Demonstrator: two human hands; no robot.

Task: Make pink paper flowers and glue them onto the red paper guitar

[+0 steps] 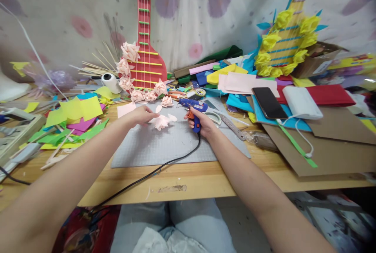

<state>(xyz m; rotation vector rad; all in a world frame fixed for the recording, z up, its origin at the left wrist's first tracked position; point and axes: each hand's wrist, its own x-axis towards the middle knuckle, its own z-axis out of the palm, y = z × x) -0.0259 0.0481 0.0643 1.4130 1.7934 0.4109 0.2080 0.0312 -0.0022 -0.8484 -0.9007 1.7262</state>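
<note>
My right hand (202, 123) is wrapped round the handle of a blue hot glue gun (197, 106), its nozzle pointing left over the grey cutting mat (176, 149). To the left, the fingers of my left hand (142, 116) are pinched together at the edge of a pale pink paper petal (153, 120). Several loose petals lie around the fingertips, among them one upright oval petal (159, 109). A ruffled pink paper piece (161, 123) rests on the mat between my hands. Just behind it sits a finished-looking pink paper rose (167, 101).
A red cardboard instrument (151, 63) with pink roses leans at the back; a yellow one (286, 45) stands right. Coloured paper scraps (73, 114) lie left. A phone (270, 103), a power bank (302, 102) and cardboard (317, 155) lie right. The glue gun's black cord (152, 172) crosses the table edge.
</note>
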